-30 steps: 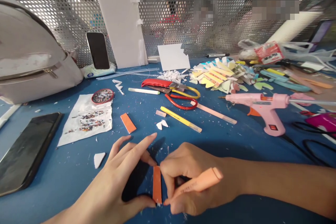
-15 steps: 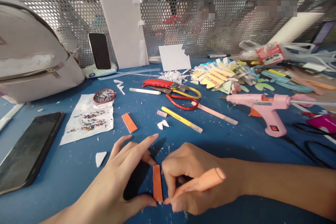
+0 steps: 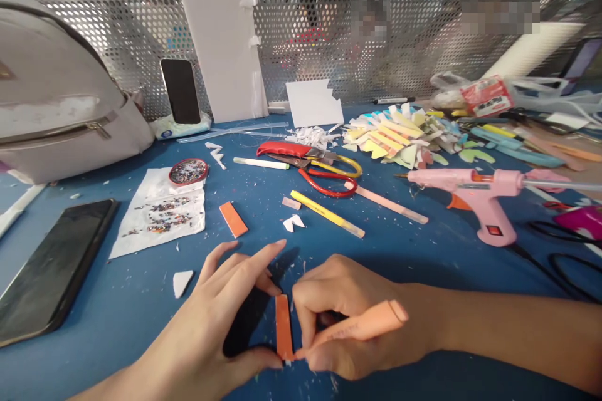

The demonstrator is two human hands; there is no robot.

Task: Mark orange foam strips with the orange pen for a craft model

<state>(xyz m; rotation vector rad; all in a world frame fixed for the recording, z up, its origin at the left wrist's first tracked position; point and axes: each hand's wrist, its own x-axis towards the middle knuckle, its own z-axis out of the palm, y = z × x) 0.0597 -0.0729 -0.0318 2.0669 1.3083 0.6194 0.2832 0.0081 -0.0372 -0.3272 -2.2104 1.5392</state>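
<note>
A small orange strip [image 3: 283, 328] lies on the blue tabletop between both hands. My left hand [image 3: 221, 313] steadies it by the ends, with a fingertip at the far end and the thumb at the near end; the index finger is raised. In my right hand [image 3: 348, 307] is an orange marker [image 3: 364, 326], tilted so its tip touches the strip's lower right corner. Some white shows at that near end. Beyond my left hand lies another orange strip [image 3: 233, 218]. A white scrap [image 3: 181, 283] is on the table left of that hand.
Past the hands lie a yellow marker [image 3: 328, 213], red-handled scissors [image 3: 332, 181] and a pink glue gun [image 3: 484, 194] with a cord. At left are a phone [image 3: 54, 269], a bag [image 3: 66, 94] and beads on white paper [image 3: 162, 232]. Coloured pieces [image 3: 399, 135] are heaped behind.
The marker tip has shifted slightly up along the strip's near right corner. The whole view has moved a little; the left hand's hold looks the same.
</note>
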